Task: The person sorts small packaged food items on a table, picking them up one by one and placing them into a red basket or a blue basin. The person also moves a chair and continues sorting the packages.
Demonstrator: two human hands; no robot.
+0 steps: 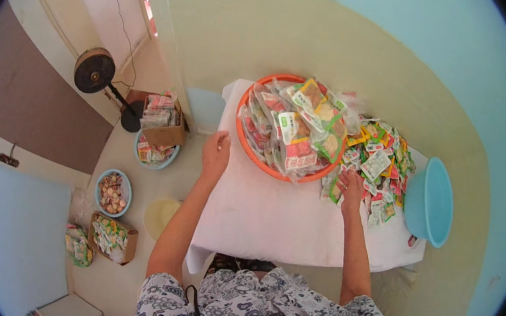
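Observation:
My left hand (216,153) hangs over the left part of a white-covered table (260,222), its fingers curled and nothing visible in them. It is apart from an orange basin (249,151) heaped with clear plastic bags (273,109) of small food packets. At the left edge of a loose pile of sealed snack packets (378,167) is my right hand (351,186), with a ring on one finger. Those fingers are bent close to a green-and-clear packet (334,191); whether they grip it is hidden.
A light-blue basin (429,203) stands tilted at the table's right end. On the floor at left are a pale yellow tub (160,215), a blue basin of small food pieces (113,193), an open carton of packets (127,247) and a black pedestal fan (94,70).

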